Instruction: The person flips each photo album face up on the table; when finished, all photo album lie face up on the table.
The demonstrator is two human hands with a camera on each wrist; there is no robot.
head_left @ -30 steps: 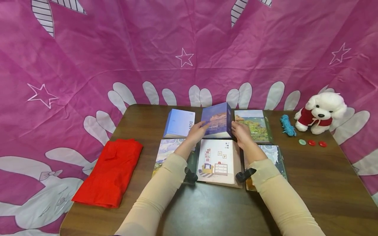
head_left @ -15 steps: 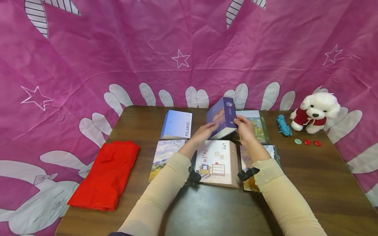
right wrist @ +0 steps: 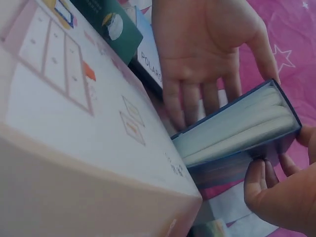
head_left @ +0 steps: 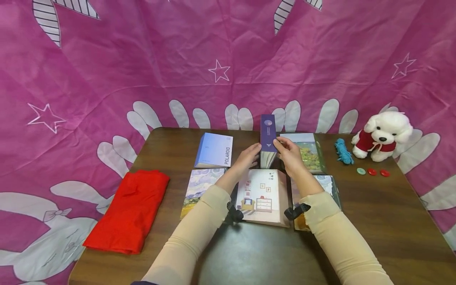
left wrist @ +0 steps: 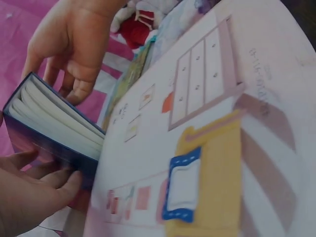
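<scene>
A purple photo album (head_left: 268, 132) stands on edge at the back middle of the table, its spine turned up and its page ends facing me. My left hand (head_left: 245, 161) holds it along the left cover, the thumb by the spine. On the other side my right hand (head_left: 291, 157) grips it, thumb on the spine and fingers along the right cover. Cream pages (right wrist: 252, 116) show between the covers in the right wrist view. Just in front lies a white album (head_left: 261, 196) with a drawn armchair and drawers.
A blue POLAROID album (head_left: 213, 150) lies at back left, a landscape album (head_left: 307, 152) at back right. Two painted albums flank the white one. Red cloth (head_left: 128, 211) is at left; blue yarn (head_left: 343, 151), buttons (head_left: 372, 171) and a plush dog (head_left: 382, 134) at right.
The purple album has gone from lying face up to standing on edge, turned by both hands so the spine faces up. The white album and the other things stay in place.
</scene>
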